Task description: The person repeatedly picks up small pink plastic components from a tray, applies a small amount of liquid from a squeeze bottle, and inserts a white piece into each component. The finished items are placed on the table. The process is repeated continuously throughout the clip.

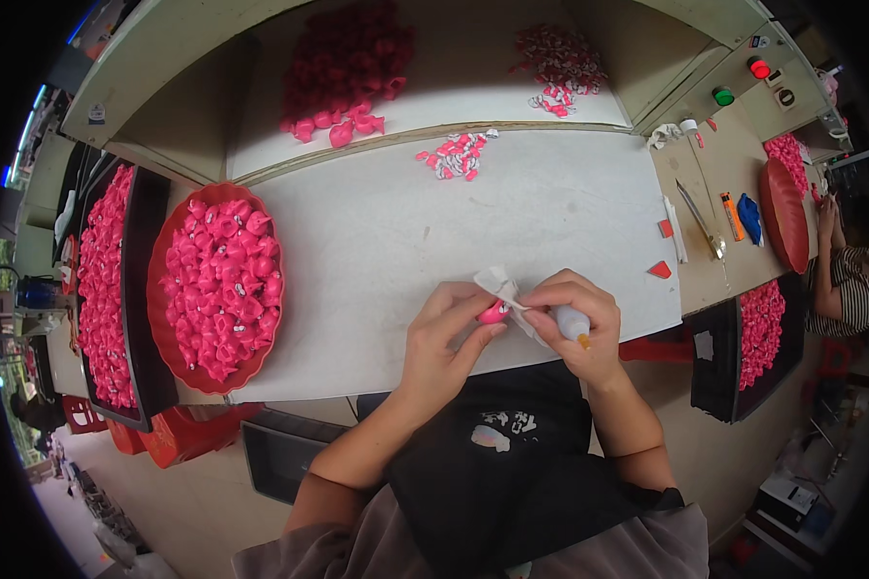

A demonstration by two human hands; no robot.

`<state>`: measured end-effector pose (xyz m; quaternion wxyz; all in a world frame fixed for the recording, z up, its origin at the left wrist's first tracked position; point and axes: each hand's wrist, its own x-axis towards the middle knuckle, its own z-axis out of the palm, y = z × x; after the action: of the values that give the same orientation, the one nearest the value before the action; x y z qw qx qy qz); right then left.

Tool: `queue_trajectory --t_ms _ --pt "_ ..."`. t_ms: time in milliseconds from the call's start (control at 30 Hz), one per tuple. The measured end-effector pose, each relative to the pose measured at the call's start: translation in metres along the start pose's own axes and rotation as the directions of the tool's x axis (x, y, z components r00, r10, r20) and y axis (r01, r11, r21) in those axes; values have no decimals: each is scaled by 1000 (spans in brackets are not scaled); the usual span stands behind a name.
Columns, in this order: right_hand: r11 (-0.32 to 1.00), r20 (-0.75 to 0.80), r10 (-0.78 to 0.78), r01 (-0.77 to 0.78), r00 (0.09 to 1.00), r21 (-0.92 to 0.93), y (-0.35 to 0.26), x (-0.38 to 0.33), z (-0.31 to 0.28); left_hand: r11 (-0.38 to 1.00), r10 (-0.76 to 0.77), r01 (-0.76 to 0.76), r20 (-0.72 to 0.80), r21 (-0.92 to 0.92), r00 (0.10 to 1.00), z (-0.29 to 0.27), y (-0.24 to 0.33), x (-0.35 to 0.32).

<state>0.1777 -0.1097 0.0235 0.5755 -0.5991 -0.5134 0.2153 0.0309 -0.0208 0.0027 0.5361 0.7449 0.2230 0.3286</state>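
Above the near part of the white worktop (377,232), my two hands meet. My left hand (439,343) pinches a small pink plastic piece (493,313) between thumb and fingers. My right hand (601,314) is closed round a small translucent squeeze bottle (572,323), its yellowish tip pointing down toward me. The same hand's fingertips also grip a crumpled white tissue (498,283), which lies against the pink piece. Part of the piece is hidden by the tissue and fingers.
A red scalloped bowl (154,289) of pink pieces stands at left, beside a black crate (150,318). Small pink-and-white parts (457,156) lie at the back, below a shelf (434,125). Tweezers (700,220) and an orange tube (732,216) lie right; a person (848,289) sits beyond.
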Motion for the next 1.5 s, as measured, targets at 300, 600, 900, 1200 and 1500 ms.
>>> queue_trajectory --t_ms 300,600,900,1200,1500 --pt "940 433 -123 245 893 -239 -4 13 -18 1000 -21 17 193 20 981 -2 3 -8" --pt "988 -269 29 -69 963 -140 23 -3 -57 996 10 -1 -101 89 995 -84 26 -10" --pt "884 -370 -32 -147 928 -444 24 10 -98 309 437 182 -309 934 845 -198 34 -16" --pt "977 -231 143 -175 962 -124 37 -9 -65 579 457 -159 -156 800 876 -72 -6 164" --pt "976 -191 200 -213 961 -48 39 -26 -86 -23 268 -185 184 983 946 -67 -88 234"
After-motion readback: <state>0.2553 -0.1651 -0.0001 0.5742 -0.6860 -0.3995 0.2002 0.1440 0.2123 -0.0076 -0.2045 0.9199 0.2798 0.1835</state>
